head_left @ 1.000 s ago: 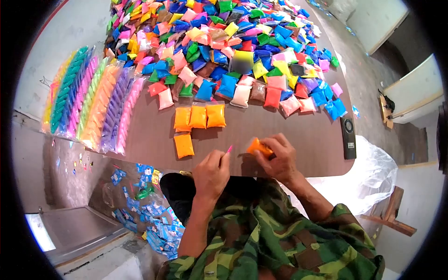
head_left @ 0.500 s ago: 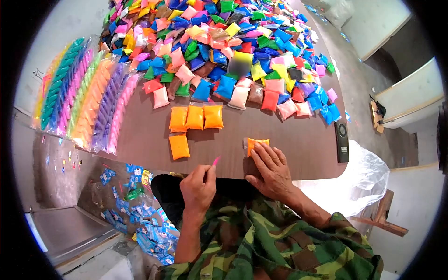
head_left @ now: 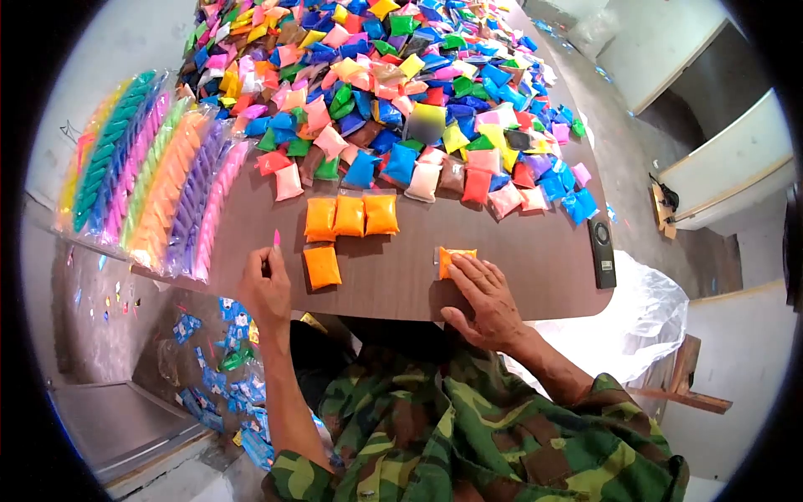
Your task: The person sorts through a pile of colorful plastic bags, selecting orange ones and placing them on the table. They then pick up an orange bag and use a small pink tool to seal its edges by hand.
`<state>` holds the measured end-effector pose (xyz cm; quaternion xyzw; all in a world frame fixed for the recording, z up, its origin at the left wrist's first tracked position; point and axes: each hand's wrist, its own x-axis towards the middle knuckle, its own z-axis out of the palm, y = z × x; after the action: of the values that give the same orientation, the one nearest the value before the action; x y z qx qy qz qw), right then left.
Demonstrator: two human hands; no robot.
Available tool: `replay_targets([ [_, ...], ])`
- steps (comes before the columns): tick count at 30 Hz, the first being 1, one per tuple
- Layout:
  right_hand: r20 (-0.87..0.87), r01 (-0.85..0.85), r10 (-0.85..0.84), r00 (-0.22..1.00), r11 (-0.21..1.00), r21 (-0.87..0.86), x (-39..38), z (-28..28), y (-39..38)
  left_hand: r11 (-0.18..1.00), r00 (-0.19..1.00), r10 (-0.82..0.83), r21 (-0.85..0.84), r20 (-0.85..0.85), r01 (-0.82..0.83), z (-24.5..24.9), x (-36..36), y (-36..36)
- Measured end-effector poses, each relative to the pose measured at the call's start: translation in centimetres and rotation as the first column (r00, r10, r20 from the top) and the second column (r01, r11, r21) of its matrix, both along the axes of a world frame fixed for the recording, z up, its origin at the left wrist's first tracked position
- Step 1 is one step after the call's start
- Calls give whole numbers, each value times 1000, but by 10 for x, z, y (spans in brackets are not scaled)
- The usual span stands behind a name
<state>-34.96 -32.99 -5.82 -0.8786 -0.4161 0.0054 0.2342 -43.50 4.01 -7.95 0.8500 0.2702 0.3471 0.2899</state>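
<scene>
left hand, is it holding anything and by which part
The left hand grips a slim pink object by its lower part; the tip sticks up.

orange packet (head_left: 445,260): partly covered by right hand (head_left: 481,301) | pink piece (head_left: 277,240): lower end hidden in left hand (head_left: 266,289) | heap of packets (head_left: 376,92): cut by top edge, lower layers buried | handset (head_left: 600,247) label (head_left: 608,265): too small to read | camouflage jacket (head_left: 477,427): cut by bottom edge

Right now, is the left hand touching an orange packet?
No, the left hand holds a thin pink item, with table showing between hand and nearest orange packet.
</scene>
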Motion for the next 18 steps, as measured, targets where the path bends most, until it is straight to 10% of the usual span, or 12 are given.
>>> replay_targets([
  [18,89,-4,23,996,980,-198,12,-7,6,998,998,64,12,5,-64,-16,7,17],
])
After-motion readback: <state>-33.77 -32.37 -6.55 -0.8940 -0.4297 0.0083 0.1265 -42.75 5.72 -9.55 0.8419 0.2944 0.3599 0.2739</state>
